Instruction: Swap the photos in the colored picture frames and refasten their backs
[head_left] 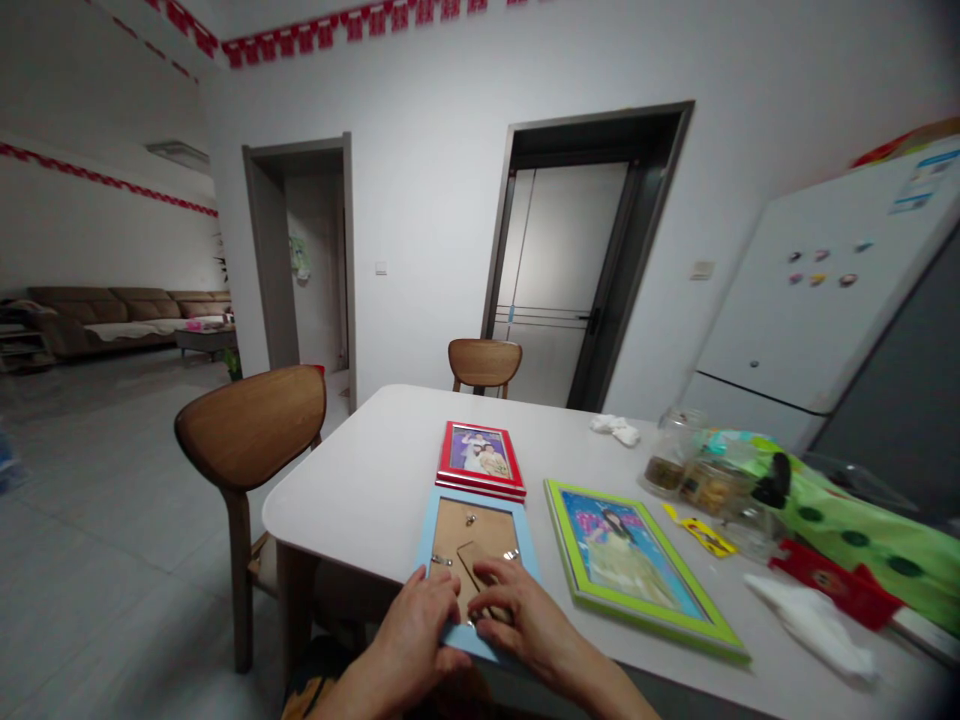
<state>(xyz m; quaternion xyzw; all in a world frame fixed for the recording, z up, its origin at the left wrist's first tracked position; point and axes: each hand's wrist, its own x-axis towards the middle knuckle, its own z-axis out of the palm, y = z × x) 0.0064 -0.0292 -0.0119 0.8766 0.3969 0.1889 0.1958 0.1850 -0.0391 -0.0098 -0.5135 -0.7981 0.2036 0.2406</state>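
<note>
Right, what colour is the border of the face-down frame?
The border is light blue, clearest in the head view.

A white wall (pixel 442 230) fills the far side, with a red trim (pixel 292 42) along its top. A grey-framed doorway (pixel 319 260) opens on the left; farther right, a dark frame surrounds a pale door (pixel 566 235). One switch (pixel 381 268) sits between them, another plate (pixel 702 271) right of the door. At the far right stands a white fridge (pixel 780 330) dotted with magnets (pixel 817 280). A pale table (pixel 352 490) with rounded corners occupies the near side, a wooden chair (pixel 259 420) at its left and a second chair (pixel 485 362) behind it. Grey tiled floor (pixel 112 520) runs left toward a brown sofa (pixel 120 312) and a low table (pixel 206 342). The light is dim and soft.
</note>
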